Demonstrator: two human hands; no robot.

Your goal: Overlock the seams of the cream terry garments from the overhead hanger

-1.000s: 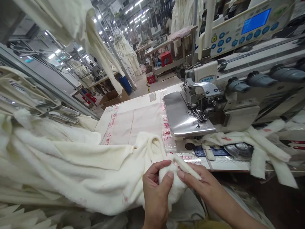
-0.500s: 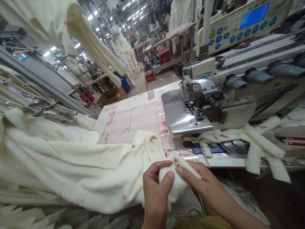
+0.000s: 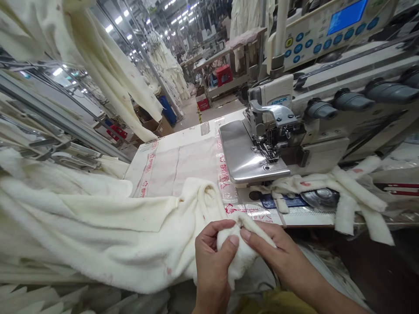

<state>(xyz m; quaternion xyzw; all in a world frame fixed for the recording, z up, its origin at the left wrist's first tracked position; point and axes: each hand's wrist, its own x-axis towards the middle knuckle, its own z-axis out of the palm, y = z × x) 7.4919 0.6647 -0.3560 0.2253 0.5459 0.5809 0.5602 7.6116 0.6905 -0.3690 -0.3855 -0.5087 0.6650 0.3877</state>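
Note:
A cream fleece garment [image 3: 144,248] with small reddish marks spreads from the left over the front of the table. Near its right end, my left hand [image 3: 214,257] pinches a gathered part of the cloth between thumb and fingers. My right hand [image 3: 266,244] grips the same part from the other side, its thumb close to the left fingertips. Between the two hands the fabric is folded over into a small opening. Just beyond stands a sewing machine [image 3: 273,126] with a shiny metal plate [image 3: 244,148]; the garment is apart from its needle area.
Cream fabric strips [image 3: 353,187] lie in front of the machine, with red-handled scissors or a similar tool [image 3: 401,188] at right. The white table [image 3: 183,135] carries taped sheeting. More cream garments [image 3: 108,74] hang at upper left beside a metal rail [image 3: 81,126].
Both hands keep their hold on the garment, almost unmoved. The hanging garment at upper left has swung, its lower end now reaching down toward the table. The view has shifted slightly.

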